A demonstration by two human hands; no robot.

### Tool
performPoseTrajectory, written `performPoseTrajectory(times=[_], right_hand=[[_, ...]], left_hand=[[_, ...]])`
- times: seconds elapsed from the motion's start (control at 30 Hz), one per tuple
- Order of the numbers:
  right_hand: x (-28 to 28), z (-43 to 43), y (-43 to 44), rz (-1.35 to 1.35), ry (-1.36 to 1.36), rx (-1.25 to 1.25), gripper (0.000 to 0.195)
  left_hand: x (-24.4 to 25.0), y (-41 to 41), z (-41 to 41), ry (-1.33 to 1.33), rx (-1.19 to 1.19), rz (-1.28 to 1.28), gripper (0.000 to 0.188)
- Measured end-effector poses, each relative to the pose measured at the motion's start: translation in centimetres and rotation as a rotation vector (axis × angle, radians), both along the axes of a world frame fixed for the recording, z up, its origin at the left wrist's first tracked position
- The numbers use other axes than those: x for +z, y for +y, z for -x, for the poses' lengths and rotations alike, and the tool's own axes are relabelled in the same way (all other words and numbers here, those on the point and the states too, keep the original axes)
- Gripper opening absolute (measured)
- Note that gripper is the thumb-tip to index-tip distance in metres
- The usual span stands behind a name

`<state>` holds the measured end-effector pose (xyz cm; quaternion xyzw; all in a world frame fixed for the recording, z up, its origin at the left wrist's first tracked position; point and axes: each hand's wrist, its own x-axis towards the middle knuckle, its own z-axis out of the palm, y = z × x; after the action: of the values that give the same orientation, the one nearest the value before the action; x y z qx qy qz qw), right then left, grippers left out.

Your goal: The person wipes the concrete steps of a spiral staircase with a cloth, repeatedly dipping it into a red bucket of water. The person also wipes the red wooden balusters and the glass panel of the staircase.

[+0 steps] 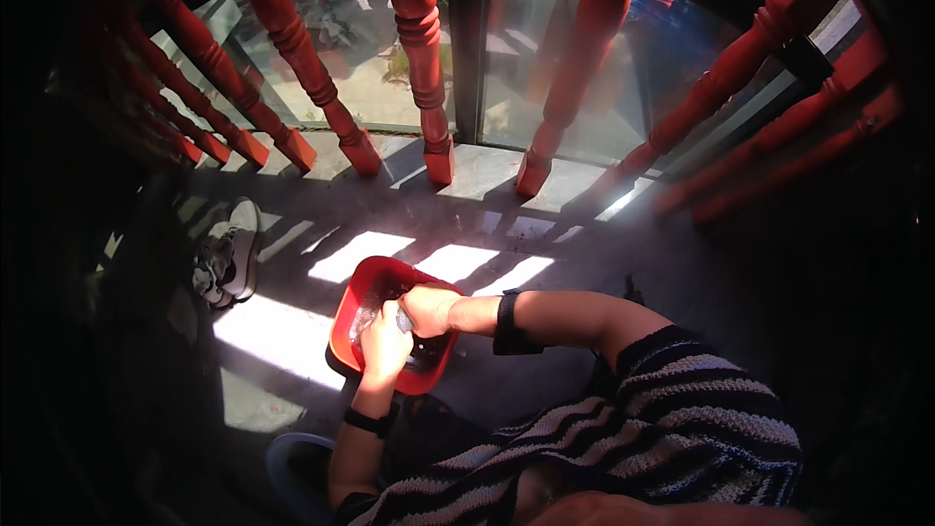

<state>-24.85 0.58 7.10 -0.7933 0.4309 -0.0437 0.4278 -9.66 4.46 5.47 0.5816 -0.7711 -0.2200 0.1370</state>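
Note:
Both hands are together over a red plastic basin (pixel 342 329) on the floor. My left hand (pixel 385 342) is closed around one side of a small grey item (pixel 404 320) that looks like bunched cloth. From the right, my right hand (pixel 429 309) meets it with curled fingers and grips the same item. Most of this item is hidden inside the two fists. Water with bright glints shows in the basin below the hands.
Red turned-wood balusters (pixel 424 51) stand along a pale stone ledge (pixel 478 168), with glass panes (pixel 570 88) behind them. A pair of white-soled shoes (pixel 232 252) rests on the floor to the left. Part of a bluish round rim (pixel 292 442) shows at the lower left.

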Motion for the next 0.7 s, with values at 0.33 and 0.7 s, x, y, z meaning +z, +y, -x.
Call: performPoseTrajectory(times=[0.33,0.7], right_hand=[[1.5,0.6,0.7,0.795,-0.037,0.108,0.055],[0.7,-0.5,1.1,0.124,0.036,-0.101,0.017]], left_hand=[[0.6,-1.0,-1.7,1.062,0.305,-0.639,0.046],[0.5,0.2,-0.5,0.133,0.000,-0.012,0.021]])
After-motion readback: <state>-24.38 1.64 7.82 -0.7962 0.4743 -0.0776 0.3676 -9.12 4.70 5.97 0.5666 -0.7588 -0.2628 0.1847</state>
